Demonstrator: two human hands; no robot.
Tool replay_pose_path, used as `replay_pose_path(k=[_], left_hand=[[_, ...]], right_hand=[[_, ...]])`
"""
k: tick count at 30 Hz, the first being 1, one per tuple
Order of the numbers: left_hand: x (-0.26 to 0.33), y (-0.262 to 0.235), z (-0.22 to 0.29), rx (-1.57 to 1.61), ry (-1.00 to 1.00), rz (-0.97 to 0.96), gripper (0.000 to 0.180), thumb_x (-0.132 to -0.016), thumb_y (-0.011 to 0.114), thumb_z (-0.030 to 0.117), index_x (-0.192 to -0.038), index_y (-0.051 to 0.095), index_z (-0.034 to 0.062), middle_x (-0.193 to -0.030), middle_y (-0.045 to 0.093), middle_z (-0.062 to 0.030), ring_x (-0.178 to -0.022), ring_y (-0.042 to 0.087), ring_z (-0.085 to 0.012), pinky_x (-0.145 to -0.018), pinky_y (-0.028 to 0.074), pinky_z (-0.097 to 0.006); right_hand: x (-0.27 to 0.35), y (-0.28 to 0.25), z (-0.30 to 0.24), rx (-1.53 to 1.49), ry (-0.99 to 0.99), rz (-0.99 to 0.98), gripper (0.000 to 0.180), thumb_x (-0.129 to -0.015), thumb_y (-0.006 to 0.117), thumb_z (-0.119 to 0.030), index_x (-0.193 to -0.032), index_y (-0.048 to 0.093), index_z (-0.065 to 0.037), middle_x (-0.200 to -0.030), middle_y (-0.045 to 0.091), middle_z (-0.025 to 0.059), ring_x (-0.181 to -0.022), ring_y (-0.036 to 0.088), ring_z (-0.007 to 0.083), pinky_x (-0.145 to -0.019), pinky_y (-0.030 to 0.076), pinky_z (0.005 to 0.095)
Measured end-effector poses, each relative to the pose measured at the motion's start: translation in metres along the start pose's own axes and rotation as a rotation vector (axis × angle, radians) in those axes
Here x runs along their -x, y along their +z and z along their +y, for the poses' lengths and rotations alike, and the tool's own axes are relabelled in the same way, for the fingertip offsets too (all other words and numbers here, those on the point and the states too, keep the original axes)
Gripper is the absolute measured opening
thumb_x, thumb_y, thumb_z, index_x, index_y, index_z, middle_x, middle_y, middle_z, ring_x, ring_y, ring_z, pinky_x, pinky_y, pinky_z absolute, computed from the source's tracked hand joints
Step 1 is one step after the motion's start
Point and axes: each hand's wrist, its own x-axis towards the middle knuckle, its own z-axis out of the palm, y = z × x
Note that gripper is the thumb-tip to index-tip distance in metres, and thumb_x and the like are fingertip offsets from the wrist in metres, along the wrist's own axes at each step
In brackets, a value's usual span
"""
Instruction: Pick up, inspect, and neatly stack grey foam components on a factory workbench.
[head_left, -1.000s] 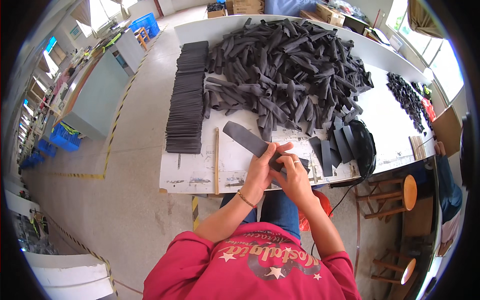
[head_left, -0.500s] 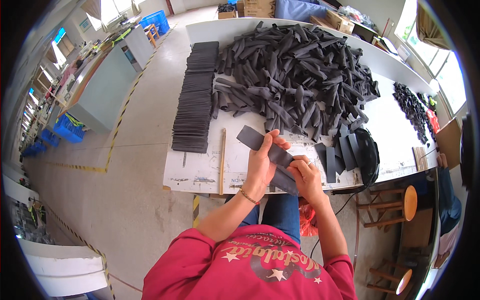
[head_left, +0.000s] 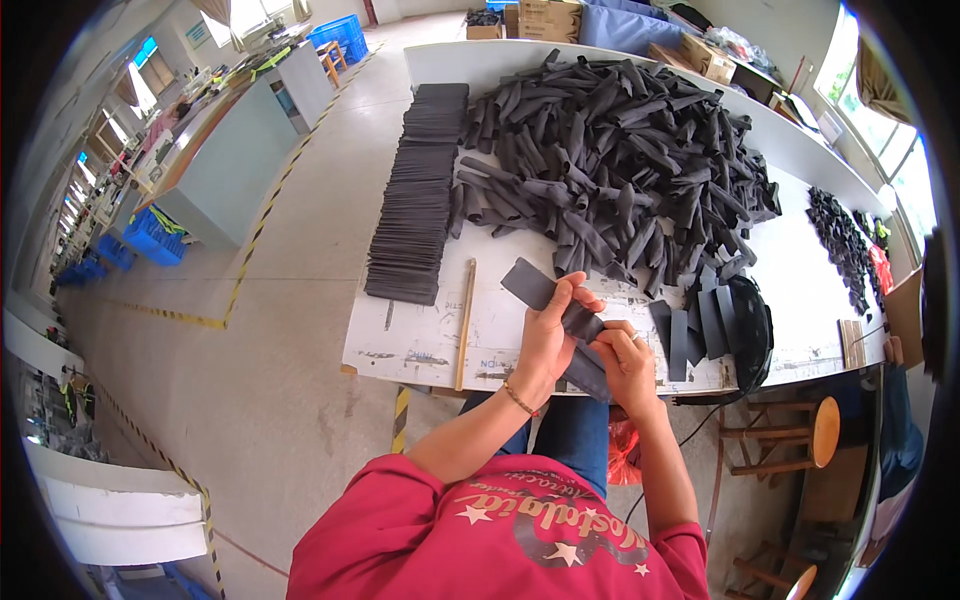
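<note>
A flat dark grey fabric strip is held between my two hands over the table's front edge. My left hand is closed round its middle, thumb on top, with one end sticking out to the upper left. At the other end, the fingers of my right hand pinch the strip. Below, between the hands, hangs another dark fabric piece; whether it joins the strip I cannot tell. Beyond the hands lies a big heap of curled dark fabric pieces. Several flat strips lie right of my right hand.
A long row of stacked flat pieces lines the table's left side. A wooden stick lies nearer me. At the right are a black round-edged object with a cord, a smaller dark heap and a wooden stool.
The whole view has swung slightly, so the table sits further right. Both hands keep their hold on the strip, with only small shifts of the fingers.
</note>
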Motion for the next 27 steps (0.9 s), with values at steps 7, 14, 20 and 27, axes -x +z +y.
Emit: replay_pose_path(k=[7,14,20,27], left_hand=[[-0.0005,-0.0018,0.0003,0.005,0.003,-0.02,0.034,-0.096,0.06,0.029,-0.115,0.059,-0.0002,-0.087,0.066,-0.0051,-0.082,0.065,-0.0194,-0.079,0.052,-0.033],[-0.0025,-0.0052,-0.0011,0.006,0.006,-0.009,0.033,-0.097,0.058,0.028,-0.115,0.059,0.0,-0.085,0.066,-0.005,-0.081,0.065,-0.0192,-0.078,0.053,-0.033],[-0.0023,-0.005,0.0001,0.012,0.014,-0.042,0.032,-0.098,0.057,0.027,-0.115,0.059,-0.0002,-0.085,0.066,-0.0053,-0.081,0.065,-0.0191,-0.079,0.053,-0.033],[-0.0015,-0.0033,0.0029,0.017,0.007,-0.048,0.03,-0.099,0.056,0.024,-0.114,0.059,-0.001,-0.084,0.065,-0.0058,-0.081,0.064,-0.0193,-0.079,0.052,-0.033]], right_hand=[[-0.0005,0.0006,0.0002,0.004,0.014,-0.041,0.01,-0.079,0.067,0.004,-0.087,0.061,0.002,-0.092,0.062,0.0156,-0.072,0.062,0.0328,-0.063,0.05,0.0368],[-0.001,0.0024,0.0001,0.022,0.031,-0.06,0.009,-0.08,0.067,0.003,-0.087,0.061,0.002,-0.094,0.062,0.016,-0.073,0.062,0.0331,-0.063,0.05,0.037],[-0.0005,0.004,0.0017,0.021,0.026,-0.055,0.009,-0.08,0.067,0.003,-0.087,0.061,0.002,-0.094,0.062,0.0164,-0.074,0.062,0.0337,-0.065,0.05,0.0372],[-0.0007,0.0059,0.0024,0.001,0.026,-0.041,0.009,-0.079,0.068,0.002,-0.086,0.061,0.002,-0.094,0.062,0.0165,-0.074,0.063,0.0339,-0.065,0.05,0.0375]])
